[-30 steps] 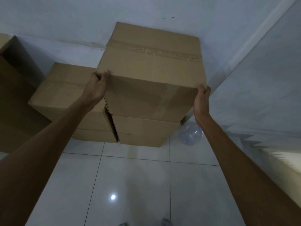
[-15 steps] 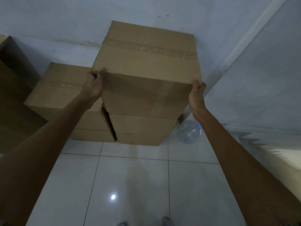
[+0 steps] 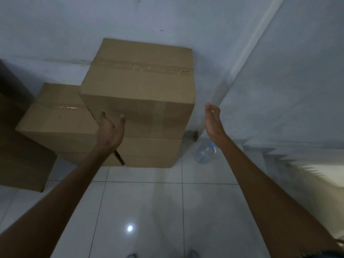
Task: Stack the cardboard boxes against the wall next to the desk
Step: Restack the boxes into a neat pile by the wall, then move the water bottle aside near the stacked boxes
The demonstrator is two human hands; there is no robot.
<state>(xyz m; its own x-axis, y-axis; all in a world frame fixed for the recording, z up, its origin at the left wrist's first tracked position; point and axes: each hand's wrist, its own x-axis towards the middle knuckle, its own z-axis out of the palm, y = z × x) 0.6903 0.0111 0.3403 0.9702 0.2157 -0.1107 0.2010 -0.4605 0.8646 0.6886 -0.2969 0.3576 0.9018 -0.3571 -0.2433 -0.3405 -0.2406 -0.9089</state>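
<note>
- The wall (image 3: pixel 167 19) runs across the back, meeting a second wall at a corner on the right.
- The tiled floor (image 3: pixel 141 205) is glossy, with a small bright spot of reflected light.
- The top box (image 3: pixel 141 86) sits taped shut on the right-hand stack, against the wall.
- The lower boxes (image 3: pixel 149 151) carry it and stand on the floor.
- The left stack (image 3: pixel 55 116) stands just beside them, lower, its top taped.
- A dark box (image 3: pixel 20 155) at the far left is partly cut off by the edge.
- The left hand (image 3: pixel 109 127) is spread, fingers relaxed, in front of the top box's lower left corner; whether it touches cannot be told.
- The right hand (image 3: pixel 213 118) hangs loose, fingers slightly curled, holding nothing, apart from the box's right side.
- A clear plastic bottle (image 3: pixel 205 152) lies on the floor near the corner, beside the right stack.
</note>
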